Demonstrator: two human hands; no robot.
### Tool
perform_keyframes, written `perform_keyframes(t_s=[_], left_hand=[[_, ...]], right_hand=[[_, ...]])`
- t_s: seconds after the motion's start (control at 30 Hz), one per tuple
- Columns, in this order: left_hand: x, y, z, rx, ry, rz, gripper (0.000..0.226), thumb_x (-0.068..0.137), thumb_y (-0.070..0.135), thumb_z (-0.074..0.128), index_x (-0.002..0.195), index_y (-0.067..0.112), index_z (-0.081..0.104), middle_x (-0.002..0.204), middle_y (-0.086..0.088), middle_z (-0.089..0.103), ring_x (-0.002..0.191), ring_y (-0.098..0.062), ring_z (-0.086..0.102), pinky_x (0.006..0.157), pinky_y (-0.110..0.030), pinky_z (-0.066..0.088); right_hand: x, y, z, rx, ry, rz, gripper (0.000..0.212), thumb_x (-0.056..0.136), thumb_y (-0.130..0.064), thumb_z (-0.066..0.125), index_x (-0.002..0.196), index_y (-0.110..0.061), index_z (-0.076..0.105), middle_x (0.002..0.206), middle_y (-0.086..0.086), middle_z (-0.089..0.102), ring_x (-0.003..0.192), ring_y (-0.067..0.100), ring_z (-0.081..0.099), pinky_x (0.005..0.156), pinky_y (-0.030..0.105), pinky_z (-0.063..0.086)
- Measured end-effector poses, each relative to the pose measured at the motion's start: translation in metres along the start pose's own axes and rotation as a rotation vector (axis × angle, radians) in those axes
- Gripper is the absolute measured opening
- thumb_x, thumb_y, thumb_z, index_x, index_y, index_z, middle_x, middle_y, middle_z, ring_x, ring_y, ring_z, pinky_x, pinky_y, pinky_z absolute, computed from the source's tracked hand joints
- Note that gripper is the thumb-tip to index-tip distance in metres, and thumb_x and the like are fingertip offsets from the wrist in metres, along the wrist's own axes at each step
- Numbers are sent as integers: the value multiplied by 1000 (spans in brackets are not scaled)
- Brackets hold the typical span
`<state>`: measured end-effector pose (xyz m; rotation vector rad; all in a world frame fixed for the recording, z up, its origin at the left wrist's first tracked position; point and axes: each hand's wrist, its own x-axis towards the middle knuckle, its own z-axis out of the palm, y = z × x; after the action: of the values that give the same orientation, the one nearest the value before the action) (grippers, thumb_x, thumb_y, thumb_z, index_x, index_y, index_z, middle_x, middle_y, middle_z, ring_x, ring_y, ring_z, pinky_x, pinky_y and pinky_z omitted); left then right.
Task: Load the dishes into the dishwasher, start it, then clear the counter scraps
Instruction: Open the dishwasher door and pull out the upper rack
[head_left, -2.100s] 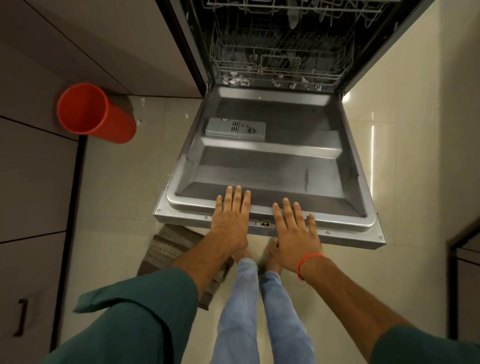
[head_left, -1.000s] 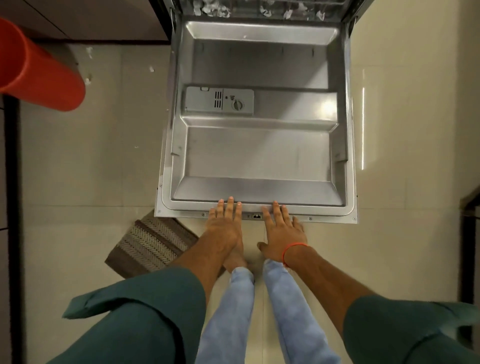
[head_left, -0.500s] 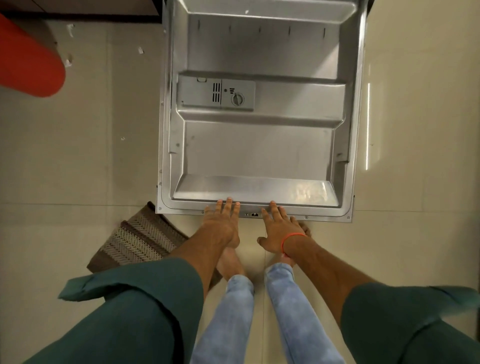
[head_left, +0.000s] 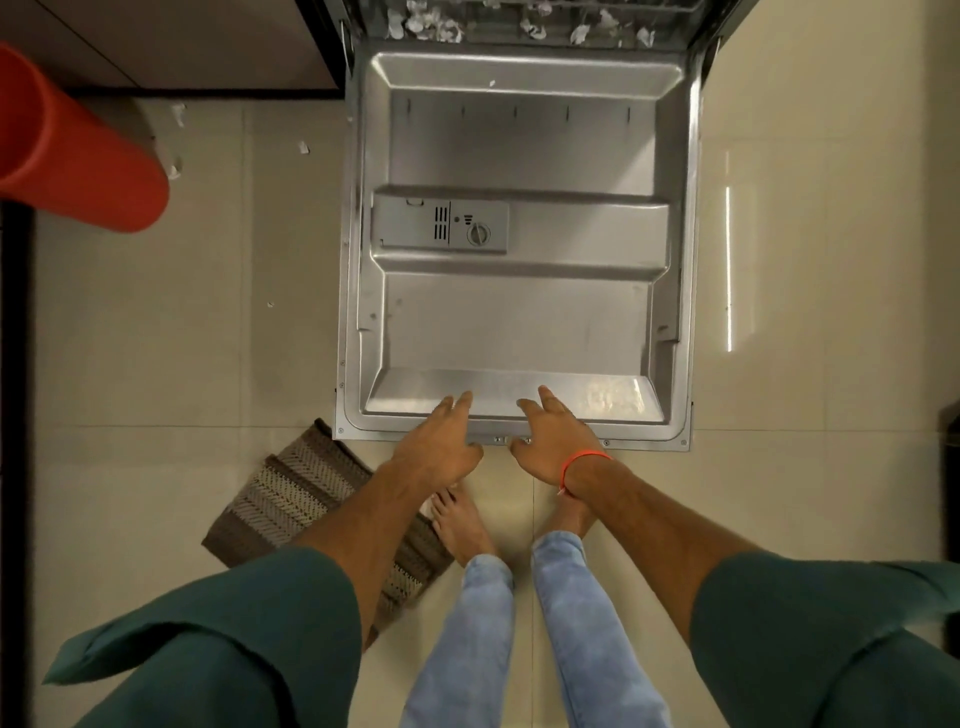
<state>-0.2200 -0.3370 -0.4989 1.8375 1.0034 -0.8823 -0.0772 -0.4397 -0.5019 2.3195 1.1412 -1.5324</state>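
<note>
Since only the head view is given, everything comes from above: the dishwasher door (head_left: 519, 322) lies flat open over the tiled floor (head_left: 156, 338), its steel inner face bare, the detergent dispenser (head_left: 441, 226) on its left half. Both hands sit at the door's near edge. The left hand (head_left: 439, 447) has its fingers (head_left: 460, 402) spread over the lip, and the right hand (head_left: 553, 441), with an orange wristband (head_left: 584, 462), lies just beside it in the same pose. Each grip is released, palm down and fingers straight, holding nothing. Whether they press on the edge or hover above it I cannot tell.

At the top of the frame a strip of the lower rack (head_left: 519, 23) shows, with pale fragments along it; no dishes can be made out there. A red bin (head_left: 78, 150) stands to the left, a striped mat (head_left: 291, 499) under the bare feet.

By my judgement the task is at its very beginning: door open, loading, starting and clearing scraps all left.
</note>
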Motion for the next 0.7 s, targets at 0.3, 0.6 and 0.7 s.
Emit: perform_keyframes(t_s=[0.3,0.6,0.7], left_hand=[[-26,46,-91,-264,249,33,74,102,33,55,162,21,14,165,-4,26,148,-23,33,120,-40,31],[-38,105,-198,-365,335,77,71,101,34,57,161,27,20,165,-2,28,145,-26,38,118,-41,35],[-44,126,-227,-422,361,71,70,101,35,58,160,25,23,161,-5,37,144,-25,40,118,-46,35]], right_hand=[[-28,-35,-94,242,111,2,64,101,-41,50,158,-22,28,169,5,7,152,27,22,121,40,26],[-44,-54,-219,568,304,-9,51,101,-36,54,149,-20,44,153,4,44,136,25,46,112,35,36],[-48,-55,-257,620,323,-11,50,102,-39,53,148,-21,45,151,4,46,136,26,46,113,36,35]])
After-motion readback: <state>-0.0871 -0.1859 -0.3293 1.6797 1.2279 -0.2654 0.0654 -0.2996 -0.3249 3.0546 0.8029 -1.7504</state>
